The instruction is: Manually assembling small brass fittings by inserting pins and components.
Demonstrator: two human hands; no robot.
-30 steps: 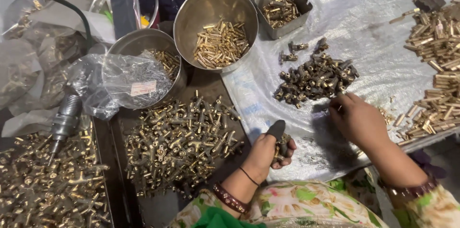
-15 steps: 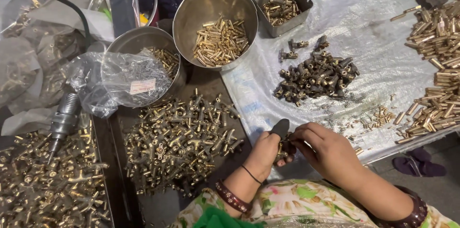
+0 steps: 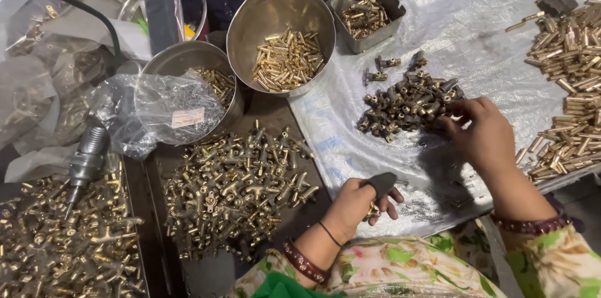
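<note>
Surface (image 3: 501,29), under clear plastic sheet: our sorting ground.
Heap of brass tee fittings (image 3: 231,188), left of sheet: large, loose.
Round steel bowl (image 3: 250,16): short brass tubes inside.
Pile of dark small fittings (image 3: 407,104), mid-sheet: our right hand (image 3: 482,132) rests at its right edge, fingers curled, tips pinching at one piece. We judge pick-up step in hand.
Our left hand (image 3: 357,204), near sheet's front edge: fingers closed round dark tool (image 3: 380,181) plus small brass part. We judge next move calls for carrying picked piece across to it.
</note>
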